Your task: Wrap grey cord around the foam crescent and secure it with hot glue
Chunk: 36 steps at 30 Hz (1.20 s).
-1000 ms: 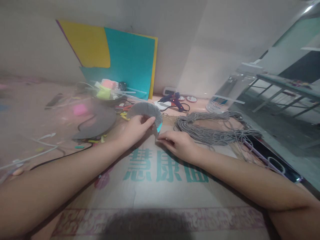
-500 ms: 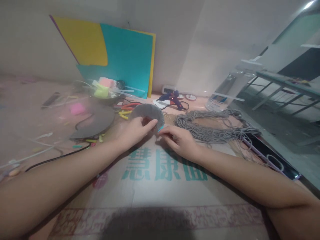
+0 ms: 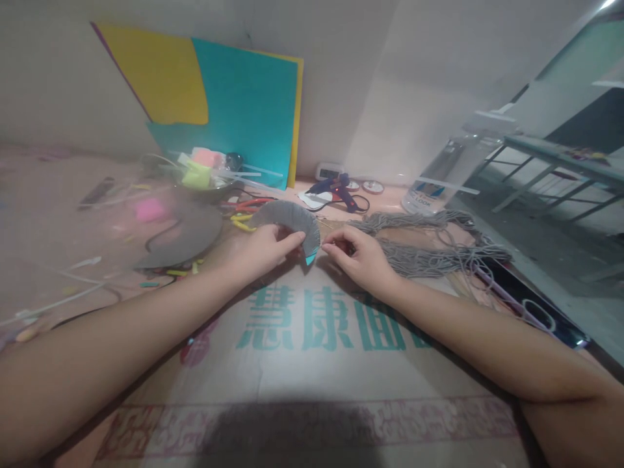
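Note:
My left hand (image 3: pixel 275 248) grips a curved grey piece (image 3: pixel 292 218) that looks wrapped in cord, thumb on top near its lower right end. A small turquoise tip (image 3: pixel 311 256) shows at that end. Just right of the tip is my right hand (image 3: pixel 353 253), thumb and forefinger pinched together beside the piece's edge; what they hold is too small to make out. A large loop of grey cord (image 3: pixel 424 260) lies behind and to the right of my right hand.
A glue gun (image 3: pixel 336 188), a clear bottle (image 3: pixel 429 175) and a bowl of odds and ends (image 3: pixel 207 188) stand behind. Coloured sheets (image 3: pixel 248 110) lean on the wall. Left lies a grey curved shape (image 3: pixel 190 234); right, a dark phone-like device (image 3: pixel 550 312).
My right hand has moved right, away from the piece's end, and its wrist has turned. More of the turquoise tip shows. My left hand still grips the piece.

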Each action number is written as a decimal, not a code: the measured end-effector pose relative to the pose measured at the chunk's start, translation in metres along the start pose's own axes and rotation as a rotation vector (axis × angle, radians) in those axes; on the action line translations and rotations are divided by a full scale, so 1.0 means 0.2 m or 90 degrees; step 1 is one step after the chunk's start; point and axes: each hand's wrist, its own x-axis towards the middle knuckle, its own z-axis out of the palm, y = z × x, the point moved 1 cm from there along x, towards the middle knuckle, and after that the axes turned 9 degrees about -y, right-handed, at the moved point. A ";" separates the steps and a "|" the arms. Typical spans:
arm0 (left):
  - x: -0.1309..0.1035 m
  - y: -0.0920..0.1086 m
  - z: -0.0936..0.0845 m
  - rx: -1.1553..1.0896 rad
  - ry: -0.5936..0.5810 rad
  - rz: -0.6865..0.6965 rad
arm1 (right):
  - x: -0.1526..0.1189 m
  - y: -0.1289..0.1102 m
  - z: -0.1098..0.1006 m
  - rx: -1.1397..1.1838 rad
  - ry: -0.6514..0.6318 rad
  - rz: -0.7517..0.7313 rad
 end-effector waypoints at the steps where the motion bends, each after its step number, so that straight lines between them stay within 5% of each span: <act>1: 0.00 0.00 0.00 -0.009 -0.002 -0.002 | 0.00 0.00 0.00 0.004 -0.004 0.011; 16: 0.01 -0.01 0.00 -0.011 -0.027 -0.014 | 0.01 0.01 0.01 0.040 -0.031 0.036; 22: 0.01 -0.03 0.00 -0.024 -0.064 -0.015 | 0.01 0.01 0.00 0.167 -0.081 0.107; 28: 0.02 -0.04 0.02 -0.104 -0.055 0.114 | 0.01 0.00 0.00 0.318 -0.134 0.195; 36: -0.02 -0.03 0.06 -0.143 -0.073 0.240 | 0.02 0.02 0.01 0.398 -0.082 0.198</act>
